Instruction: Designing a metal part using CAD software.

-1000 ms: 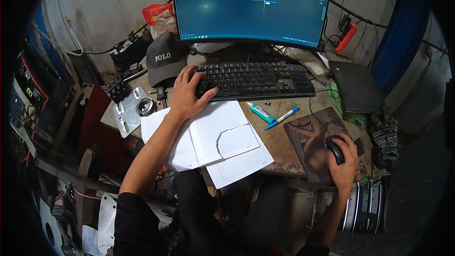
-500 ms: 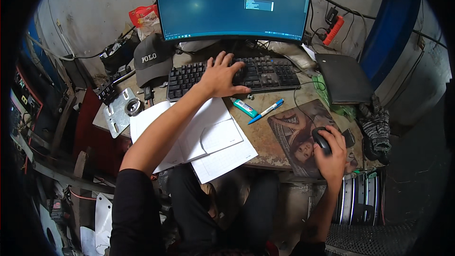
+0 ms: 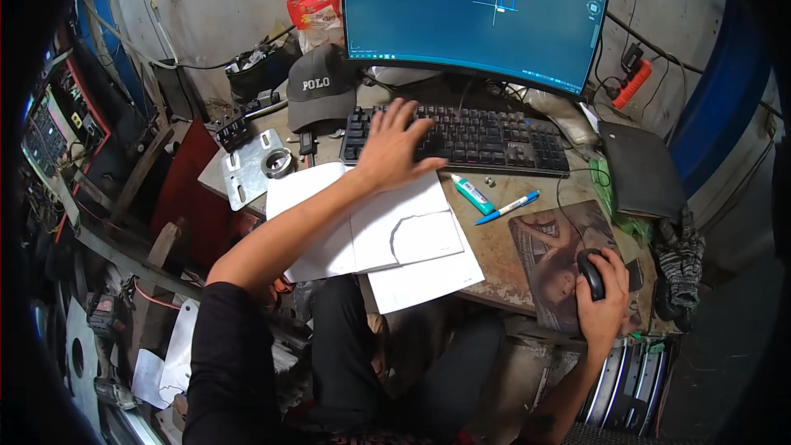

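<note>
My left hand (image 3: pixel 395 148) is spread over the left part of a black keyboard (image 3: pixel 494 144), its thumb pointing right and its fingers apart. Whether the fingertips press any keys I cannot tell. On a dark picture-printed mouse pad (image 3: pixel 544 255), my right hand (image 3: pixel 606 301) is wrapped over a black computer mouse (image 3: pixel 591 274). Behind the keyboard, a wide curved monitor (image 3: pixel 428 21) shows a small blue line drawing and a crosshair. Below my left forearm lies an open notebook (image 3: pixel 329 251) with loose white sheets (image 3: pixel 428 280) and a curved line drawn on paper.
A green-and-white correction pen (image 3: pixel 474 195) and a blue pen (image 3: pixel 507 208) lie right of the papers. At the left are a grey cap (image 3: pixel 321 99), a tape roll (image 3: pixel 278 163) and a slotted metal plate (image 3: pixel 247 173). A black folder (image 3: pixel 643 169) and grey knitted gloves (image 3: pixel 682 268) sit at the right.
The view has swung left, so everything sits further right. On the monitor, the small list beside the crosshair has gone. My left hand stays at the keyboard and my right hand on the mouse.
</note>
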### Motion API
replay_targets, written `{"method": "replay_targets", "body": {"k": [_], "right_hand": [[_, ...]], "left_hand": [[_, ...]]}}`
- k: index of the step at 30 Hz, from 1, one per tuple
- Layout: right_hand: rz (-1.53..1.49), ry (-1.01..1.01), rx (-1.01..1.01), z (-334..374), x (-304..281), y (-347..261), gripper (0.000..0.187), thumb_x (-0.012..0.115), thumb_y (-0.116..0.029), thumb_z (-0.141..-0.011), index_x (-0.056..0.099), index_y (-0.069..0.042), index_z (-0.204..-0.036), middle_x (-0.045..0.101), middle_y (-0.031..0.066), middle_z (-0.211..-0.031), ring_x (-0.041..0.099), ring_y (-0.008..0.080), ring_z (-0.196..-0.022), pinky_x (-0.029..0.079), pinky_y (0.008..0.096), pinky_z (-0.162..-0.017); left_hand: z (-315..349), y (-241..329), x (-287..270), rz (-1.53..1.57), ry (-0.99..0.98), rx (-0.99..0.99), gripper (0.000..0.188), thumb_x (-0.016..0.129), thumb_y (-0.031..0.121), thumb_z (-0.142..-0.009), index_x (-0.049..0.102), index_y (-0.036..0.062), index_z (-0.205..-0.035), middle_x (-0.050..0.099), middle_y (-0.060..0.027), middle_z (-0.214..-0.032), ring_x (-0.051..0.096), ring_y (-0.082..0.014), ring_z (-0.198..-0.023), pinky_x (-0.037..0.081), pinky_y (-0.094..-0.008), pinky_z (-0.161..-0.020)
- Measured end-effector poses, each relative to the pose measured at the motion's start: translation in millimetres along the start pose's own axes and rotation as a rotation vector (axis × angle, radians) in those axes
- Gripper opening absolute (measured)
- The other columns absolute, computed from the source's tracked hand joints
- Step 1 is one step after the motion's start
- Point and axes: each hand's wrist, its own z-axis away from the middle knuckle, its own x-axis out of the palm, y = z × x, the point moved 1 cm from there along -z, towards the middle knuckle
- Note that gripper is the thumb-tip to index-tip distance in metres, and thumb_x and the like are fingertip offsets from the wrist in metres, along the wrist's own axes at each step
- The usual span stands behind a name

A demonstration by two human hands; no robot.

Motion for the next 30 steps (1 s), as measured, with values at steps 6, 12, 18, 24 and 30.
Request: {"method": "replay_targets", "body": {"k": [6,12,18,24,30], "right_hand": [[0.025,0.002,0.004,-2,2,0,0.039,0.076,-0.003,-0.081,0.075,-0.003,-0.119,0.068,0.0170,-0.139,0.064,0.0409,-0.124,0.051,0.0488,-0.108],[0.012,0.002,0.009,-1,0,-1,0.040,0.077,-0.003,-0.080,0.074,-0.004,-0.120,0.068,0.0167,-0.139,0.063,0.0409,-0.124,0.051,0.0487,-0.109],[-0.011,-0.004,0.004,-3,0,-4,0.041,0.078,-0.003,-0.079,0.074,-0.004,-0.120,0.068,0.0173,-0.137,0.063,0.0412,-0.123,0.051,0.0484,-0.108],[0.006,0.011,0.009,-1,-2,-3,0.040,0.078,-0.004,-0.079,0.075,-0.003,-0.119,0.068,0.0172,-0.137,0.063,0.0411,-0.122,0.051,0.0488,-0.107],[0.003,0.021,0.017,-2,-1,-4,0.039,0.078,-0.004,-0.080,0.075,-0.003,-0.119,0.068,0.0168,-0.136,0.063,0.0413,-0.122,0.051,0.0492,-0.107]], "left_hand": [[46,-42,-33,-0.073,-0.065,-0.267,0.081,0.073,0.073,-0.091,0.065,0.0090,-0.140,0.045,-0.0293,-0.163,0.029,-0.0513,-0.159,0.023,-0.0664,-0.128],[43,-41,-31,-0.072,0.001,-0.206,0.076,0.069,0.074,-0.094,0.071,0.0086,-0.131,0.046,-0.0303,-0.163,0.030,-0.0510,-0.159,0.024,-0.0654,-0.127],[33,-36,-23,-0.253,0.140,-0.228,0.072,0.070,0.066,-0.096,0.065,0.0055,-0.134,0.039,-0.0289,-0.167,0.026,-0.0506,-0.161,0.022,-0.0664,-0.127],[27,-35,-17,-0.010,0.180,-0.266,0.072,0.072,0.058,-0.096,0.057,0.0050,-0.141,0.041,-0.0281,-0.165,0.028,-0.0501,-0.159,0.024,-0.0630,-0.127],[16,-28,-14,0.049,0.137,-0.190,0.066,0.072,0.055,-0.097,0.061,0.0046,-0.138,0.046,-0.0268,-0.161,0.034,-0.0476,-0.156,0.028,-0.0575,-0.126]]}}
